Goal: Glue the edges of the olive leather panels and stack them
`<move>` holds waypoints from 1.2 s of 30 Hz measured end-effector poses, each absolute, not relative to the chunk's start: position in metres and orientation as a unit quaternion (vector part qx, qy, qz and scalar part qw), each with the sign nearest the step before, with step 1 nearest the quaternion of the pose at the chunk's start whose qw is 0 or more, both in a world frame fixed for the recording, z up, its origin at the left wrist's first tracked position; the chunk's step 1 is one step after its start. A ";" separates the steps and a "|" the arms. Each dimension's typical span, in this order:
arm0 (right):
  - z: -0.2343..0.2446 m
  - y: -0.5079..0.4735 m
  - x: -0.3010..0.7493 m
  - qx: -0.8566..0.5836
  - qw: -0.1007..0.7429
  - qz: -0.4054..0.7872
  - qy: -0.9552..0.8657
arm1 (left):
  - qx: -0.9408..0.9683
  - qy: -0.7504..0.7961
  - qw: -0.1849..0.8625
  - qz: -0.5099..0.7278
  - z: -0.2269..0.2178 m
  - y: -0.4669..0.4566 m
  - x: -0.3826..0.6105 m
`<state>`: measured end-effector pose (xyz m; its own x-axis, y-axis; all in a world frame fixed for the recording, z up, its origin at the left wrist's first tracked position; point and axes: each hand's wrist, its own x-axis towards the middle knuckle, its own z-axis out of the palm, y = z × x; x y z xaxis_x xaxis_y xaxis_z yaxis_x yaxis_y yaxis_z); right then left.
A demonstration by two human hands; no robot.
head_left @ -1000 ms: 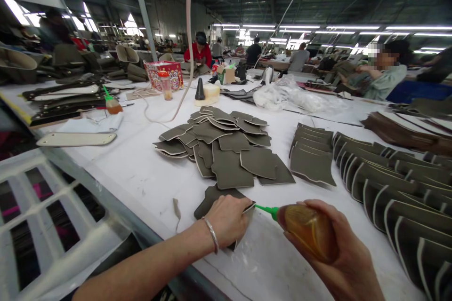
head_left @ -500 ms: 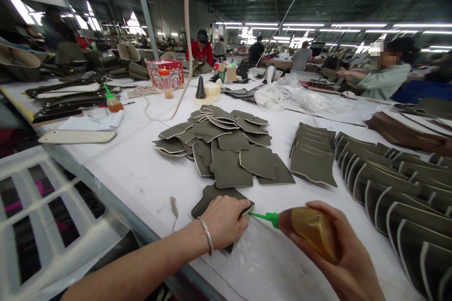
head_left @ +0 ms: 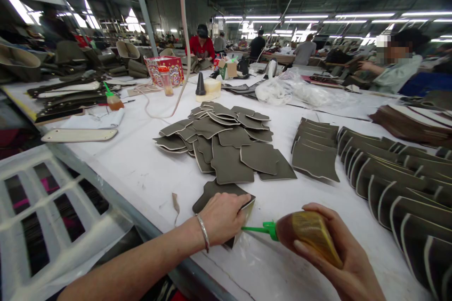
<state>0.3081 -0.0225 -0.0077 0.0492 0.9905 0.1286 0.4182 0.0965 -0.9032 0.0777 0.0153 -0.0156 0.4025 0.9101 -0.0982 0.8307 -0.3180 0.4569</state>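
My left hand [head_left: 223, 218], with a bracelet at the wrist, grips a dark olive-grey leather-like piece [head_left: 208, 195] on the table. The index finger lies along its near right edge, where a paler strip shows. Part of the piece is hidden under the hand. My right hand [head_left: 348, 256] is wrapped round a squeeze bottle [head_left: 309, 237] of amber liquid, probably glue, tilted on its side. Its thin green nozzle [head_left: 256, 229] points left, with the tip close to the piece's edge beside my left fingers.
Beyond my hands lies a loose heap of similar pieces [head_left: 231, 157]. Overlapping rows of pieces [head_left: 399, 174] fill the right side. A second green-tipped bottle [head_left: 113, 100] stands far left. A white slatted rack [head_left: 38, 202] adjoins the table's left edge. Other people sit farther back.
The nozzle tip has moved along the piece's edge toward me and slightly left. More of the pale edge strip shows beside my left index finger.
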 end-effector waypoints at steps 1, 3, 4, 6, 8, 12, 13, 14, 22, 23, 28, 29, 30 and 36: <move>-0.007 -0.023 0.308 -0.589 0.432 0.326 -0.600 | 0.807 0.540 0.223 0.090 -0.016 0.015 0.077; -0.008 -0.023 0.308 -0.599 0.435 0.312 -0.596 | 0.805 0.543 0.223 0.091 -0.017 0.014 0.077; -0.009 -0.023 0.308 -0.600 0.434 0.315 -0.594 | 0.804 0.543 0.225 0.093 -0.018 0.013 0.077; -0.010 -0.026 0.308 -0.592 0.429 0.341 -0.590 | 0.803 0.541 0.229 0.102 -0.019 0.012 0.077; -0.012 -0.029 0.307 -0.584 0.418 0.370 -0.589 | 0.802 0.540 0.232 0.106 -0.020 0.012 0.077; -0.015 -0.031 0.308 -0.586 0.422 0.370 -0.585 | 0.803 0.541 0.232 0.098 -0.021 0.012 0.077; -0.016 -0.031 0.309 -0.585 0.423 0.369 -0.585 | 0.803 0.540 0.232 0.096 -0.020 0.011 0.077; -0.017 -0.031 0.311 -0.580 0.420 0.374 -0.589 | 0.804 0.540 0.232 0.095 -0.020 0.011 0.077; -0.020 -0.035 0.310 -0.580 0.422 0.379 -0.584 | 0.806 0.539 0.225 0.094 -0.021 0.012 0.077; -0.020 -0.036 0.309 -0.574 0.422 0.387 -0.585 | 0.806 0.538 0.227 0.095 -0.022 0.012 0.077; -0.027 -0.035 0.316 -0.554 0.413 0.409 -0.596 | 0.805 0.538 0.231 0.096 -0.023 0.012 0.077; -0.029 -0.034 0.320 -0.558 0.413 0.390 -0.604 | 0.805 0.539 0.231 0.094 -0.023 0.012 0.077; -0.030 -0.032 0.322 -0.562 0.415 0.370 -0.612 | 0.804 0.540 0.230 0.092 -0.023 0.012 0.077; -0.025 -0.035 0.316 -0.549 0.438 0.403 -0.587 | 0.807 0.538 0.228 0.087 -0.023 0.012 0.079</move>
